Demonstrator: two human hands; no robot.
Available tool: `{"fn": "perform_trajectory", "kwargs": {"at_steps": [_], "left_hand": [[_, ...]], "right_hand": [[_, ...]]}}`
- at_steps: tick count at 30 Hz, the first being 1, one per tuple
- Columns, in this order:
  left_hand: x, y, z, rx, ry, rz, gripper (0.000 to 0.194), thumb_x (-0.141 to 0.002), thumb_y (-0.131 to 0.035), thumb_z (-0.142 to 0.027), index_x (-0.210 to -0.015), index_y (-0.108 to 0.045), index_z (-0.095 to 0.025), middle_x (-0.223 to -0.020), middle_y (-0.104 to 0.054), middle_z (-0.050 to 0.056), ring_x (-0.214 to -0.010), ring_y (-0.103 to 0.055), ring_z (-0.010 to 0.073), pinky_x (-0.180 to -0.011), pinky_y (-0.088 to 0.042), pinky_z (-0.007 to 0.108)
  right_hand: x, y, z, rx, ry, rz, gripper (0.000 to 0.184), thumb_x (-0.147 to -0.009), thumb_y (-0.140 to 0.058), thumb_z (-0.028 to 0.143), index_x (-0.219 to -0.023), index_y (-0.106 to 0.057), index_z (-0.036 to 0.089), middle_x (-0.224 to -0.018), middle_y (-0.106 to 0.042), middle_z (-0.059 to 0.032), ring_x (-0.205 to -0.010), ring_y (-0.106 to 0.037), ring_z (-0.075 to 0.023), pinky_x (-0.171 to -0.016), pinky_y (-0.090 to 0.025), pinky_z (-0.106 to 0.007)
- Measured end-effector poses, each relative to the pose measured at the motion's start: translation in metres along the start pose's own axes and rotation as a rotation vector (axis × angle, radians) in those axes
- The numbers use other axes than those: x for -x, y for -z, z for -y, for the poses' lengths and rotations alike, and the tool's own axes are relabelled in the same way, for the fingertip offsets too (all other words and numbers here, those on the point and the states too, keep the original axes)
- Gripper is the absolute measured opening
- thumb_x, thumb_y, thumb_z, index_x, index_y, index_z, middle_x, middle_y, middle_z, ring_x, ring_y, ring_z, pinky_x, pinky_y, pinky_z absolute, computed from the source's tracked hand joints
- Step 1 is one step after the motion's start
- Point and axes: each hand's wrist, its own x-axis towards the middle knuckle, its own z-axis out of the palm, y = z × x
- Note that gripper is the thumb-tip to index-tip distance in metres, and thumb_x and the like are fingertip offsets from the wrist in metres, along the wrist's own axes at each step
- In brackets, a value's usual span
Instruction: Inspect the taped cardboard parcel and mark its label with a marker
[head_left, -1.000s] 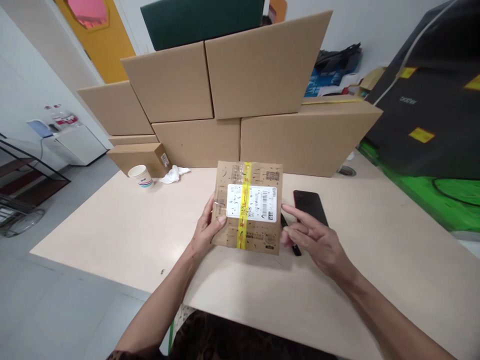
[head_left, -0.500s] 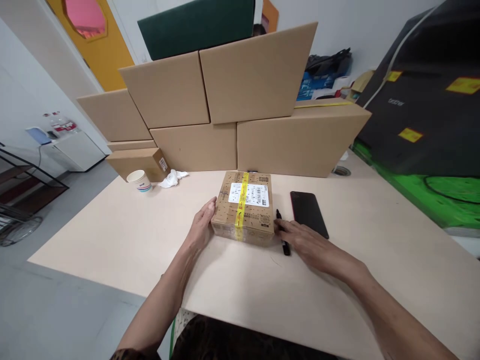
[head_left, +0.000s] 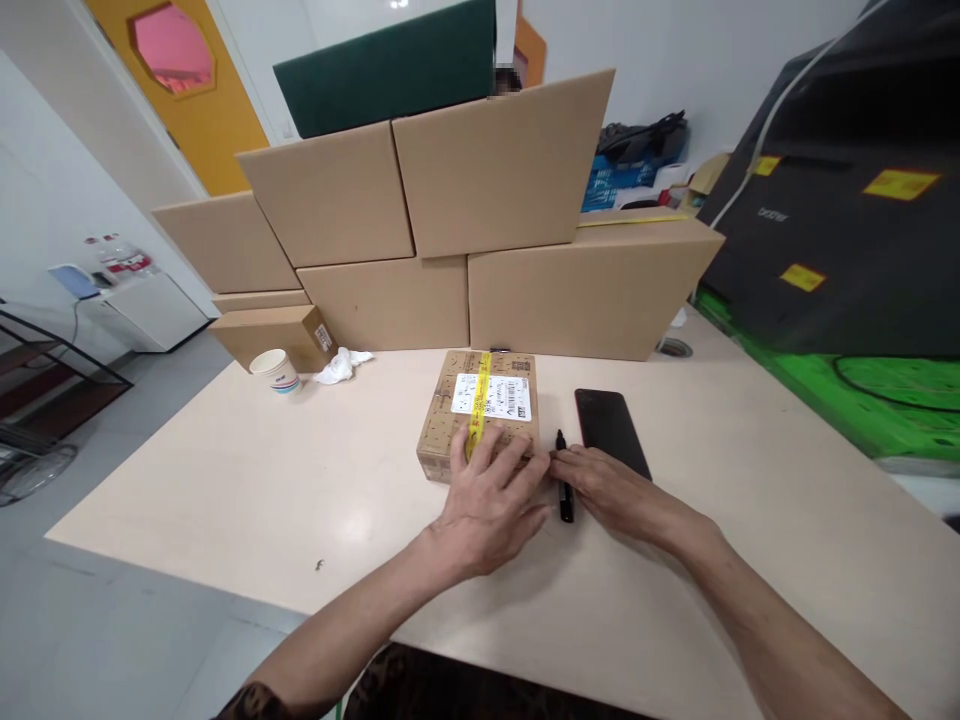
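Note:
A small cardboard box (head_left: 437,425), with a white label and a strip of yellow tape across its top, sits on the table. My left hand (head_left: 491,500) lies over its front edge, fingers spread on the top, palm off the box and nothing gripped. At the box's front right corner, the fingers of my right hand (head_left: 596,478) are bent and pressed together; whatever is between the fingertips is hidden. A black marker (head_left: 565,502) lies under those fingers, beside the box. Just beyond my right hand a black phone (head_left: 611,430) rests flat.
Large cardboard boxes (head_left: 517,165) are stacked across the back of the table (head_left: 202,480), a dark green box (head_left: 390,70) on top. A paper cup (head_left: 274,372), a crumpled tissue (head_left: 341,366) and a smaller carton (head_left: 274,335) stand back left. A black machine (head_left: 832,230) is at right.
My left hand has gone from the box's left side to its front edge and top, fingers now spread. My right hand remains at the right corner. The view has shifted slightly.

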Motion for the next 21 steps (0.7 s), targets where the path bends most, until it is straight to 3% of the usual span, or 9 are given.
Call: {"fn": "perform_trajectory", "kwargs": {"at_steps": [6, 9, 11, 14, 16, 18, 21], "left_hand": [[-0.008, -0.014, 0.000, -0.038, 0.017, -0.107, 0.030, -0.094, -0.066, -0.030, -0.123, -0.065, -0.022, -0.124, -0.077, 0.007, -0.119, -0.064, 0.0317, -0.115, -0.025, 0.055], [-0.001, -0.010, 0.011, 0.059, 0.011, -0.126, 0.024, -0.093, -0.066, -0.026, -0.116, -0.065, -0.022, -0.119, -0.078, 0.007, -0.117, -0.067, 0.0289, -0.116, -0.026, 0.054], [0.005, -0.004, 0.021, 0.168, -0.031, -0.157, 0.024, -0.090, -0.063, -0.018, -0.113, -0.065, -0.022, -0.113, -0.079, 0.006, -0.115, -0.069, 0.0262, -0.118, -0.026, 0.053], [0.014, 0.008, 0.037, 0.338, -0.113, -0.124, 0.028, -0.083, -0.058, -0.012, -0.107, -0.065, -0.024, -0.107, -0.080, 0.006, -0.112, -0.072, 0.0248, -0.120, -0.028, 0.052], [0.018, 0.014, 0.045, 0.421, -0.132, -0.094, 0.029, -0.080, -0.056, -0.012, -0.106, -0.064, -0.024, -0.108, -0.080, 0.007, -0.111, -0.073, 0.0254, -0.117, -0.035, 0.051], [0.022, 0.015, 0.049, 0.467, -0.131, -0.088, 0.030, -0.079, -0.056, -0.013, -0.106, -0.064, -0.024, -0.107, -0.080, 0.008, -0.109, -0.074, 0.0257, -0.115, -0.039, 0.050], [0.024, 0.011, 0.050, 0.486, -0.119, -0.134, 0.028, -0.080, -0.061, -0.015, -0.106, -0.064, -0.025, -0.107, -0.079, 0.008, -0.108, -0.074, 0.0252, -0.113, -0.041, 0.048]], "right_hand": [[-0.003, 0.009, 0.000, 0.011, -0.027, -0.018, 0.036, -0.084, -0.043, -0.003, -0.101, -0.068, 0.017, -0.097, -0.073, -0.0109, -0.092, -0.070, -0.0256, -0.086, -0.059, -0.043], [-0.003, 0.018, -0.003, -0.060, -0.035, -0.139, 0.041, -0.085, -0.042, -0.002, -0.108, -0.068, 0.020, -0.096, -0.071, -0.0092, -0.091, -0.070, -0.0233, -0.081, -0.060, -0.038], [-0.002, 0.026, -0.003, -0.143, -0.073, -0.313, 0.036, -0.090, -0.045, 0.005, -0.110, -0.069, 0.023, -0.103, -0.072, -0.0106, -0.097, -0.071, -0.0238, -0.083, -0.060, -0.039], [-0.002, 0.038, 0.003, -0.339, -0.255, -0.686, 0.011, -0.094, -0.062, 0.028, -0.100, -0.071, 0.025, -0.107, -0.073, -0.0096, -0.096, -0.073, -0.0255, -0.086, -0.061, -0.041], [-0.004, 0.045, 0.009, -0.539, -0.390, -0.933, 0.016, -0.088, -0.075, 0.040, -0.092, -0.070, 0.025, -0.097, -0.074, -0.0057, -0.077, -0.074, -0.0215, -0.078, -0.062, -0.039], [-0.006, 0.052, 0.014, -0.783, -0.430, -1.131, 0.027, -0.081, -0.083, 0.045, -0.087, -0.067, 0.025, -0.088, -0.072, -0.0012, -0.059, -0.070, -0.0160, -0.067, -0.063, -0.035], [-0.006, 0.060, 0.016, -1.102, -0.388, -1.255, 0.033, -0.076, -0.087, 0.046, -0.082, -0.062, 0.026, -0.085, -0.072, 0.0017, -0.053, -0.067, -0.0131, -0.060, -0.063, -0.032]]}}
